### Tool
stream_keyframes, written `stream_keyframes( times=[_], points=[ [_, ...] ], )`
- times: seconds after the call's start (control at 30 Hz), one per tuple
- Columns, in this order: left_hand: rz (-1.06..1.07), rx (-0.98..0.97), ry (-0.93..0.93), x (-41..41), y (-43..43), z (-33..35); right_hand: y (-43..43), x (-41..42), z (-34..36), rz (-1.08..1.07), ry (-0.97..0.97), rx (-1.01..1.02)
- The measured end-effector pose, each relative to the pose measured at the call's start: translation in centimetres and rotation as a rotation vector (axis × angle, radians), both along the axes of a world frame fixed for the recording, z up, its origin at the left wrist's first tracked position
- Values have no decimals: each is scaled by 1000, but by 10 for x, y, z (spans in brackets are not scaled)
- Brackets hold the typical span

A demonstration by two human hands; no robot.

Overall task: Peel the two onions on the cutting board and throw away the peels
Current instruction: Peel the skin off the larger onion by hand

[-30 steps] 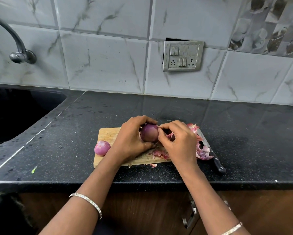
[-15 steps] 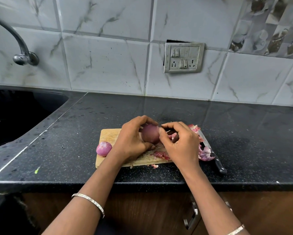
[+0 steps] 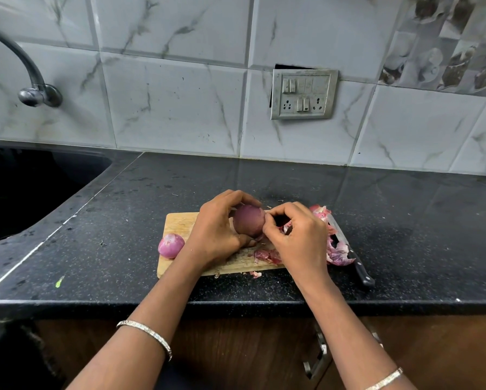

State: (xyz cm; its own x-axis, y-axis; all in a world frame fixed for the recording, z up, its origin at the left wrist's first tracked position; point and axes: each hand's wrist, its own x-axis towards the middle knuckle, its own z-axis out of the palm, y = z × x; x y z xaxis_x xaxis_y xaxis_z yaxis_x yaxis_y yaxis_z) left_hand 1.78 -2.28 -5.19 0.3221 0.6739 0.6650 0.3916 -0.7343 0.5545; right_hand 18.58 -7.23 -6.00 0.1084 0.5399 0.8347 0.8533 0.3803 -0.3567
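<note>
Black counter (image 3: pixel 405 220) holds our cutting board (image 3: pixel 180 220). Our left hand (image 3: pixel 216 235) grips an onion (image 3: pixel 249 220); our right hand (image 3: pixel 298 237) pinches its peel

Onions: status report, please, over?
Left hand holds onion above cutting board; right hand picks at its skin. Second onion peeled. Peels and knife alongside, undiscarded.

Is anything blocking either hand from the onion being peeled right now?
Nothing visible. The left hand already cups the onion above the cutting board, and the right hand pinches at its right side. The knife lies off right, clear.
</note>
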Motion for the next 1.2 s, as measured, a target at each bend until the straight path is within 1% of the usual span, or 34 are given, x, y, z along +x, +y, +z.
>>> stream_keyframes(
  times=[0.1, 0.37, 0.53, 0.63, 0.73, 0.83, 1.0, 1.2],
  points=[
    [-9, -15, 3, 0, 0, 0, 1, 1, 0, -33, 18, -22],
    [-36, -78, -34, 1, -1, 1, 4, 5, 1, -150, 194, -28],
    [-32, -113, -69, 1, -1, 1, 5, 8, 0, -204, 268, -40],
    [-14, -88, -73, 2, -1, 1, 1, 6, 3, -105, 288, -52],
    [5, -50, -64, 1, -1, 0, -3, 2, 5, 39, 183, -67],
    [7, -9, -39, 1, -1, -1, -2, 0, 3, 83, 102, -83],
    [-11, 8, -34, 1, 0, -1, 2, 3, -1, 168, 141, -71],
    [-40, 0, -36, 0, 1, -2, 5, 6, -3, 186, 178, -46]
  ],
)
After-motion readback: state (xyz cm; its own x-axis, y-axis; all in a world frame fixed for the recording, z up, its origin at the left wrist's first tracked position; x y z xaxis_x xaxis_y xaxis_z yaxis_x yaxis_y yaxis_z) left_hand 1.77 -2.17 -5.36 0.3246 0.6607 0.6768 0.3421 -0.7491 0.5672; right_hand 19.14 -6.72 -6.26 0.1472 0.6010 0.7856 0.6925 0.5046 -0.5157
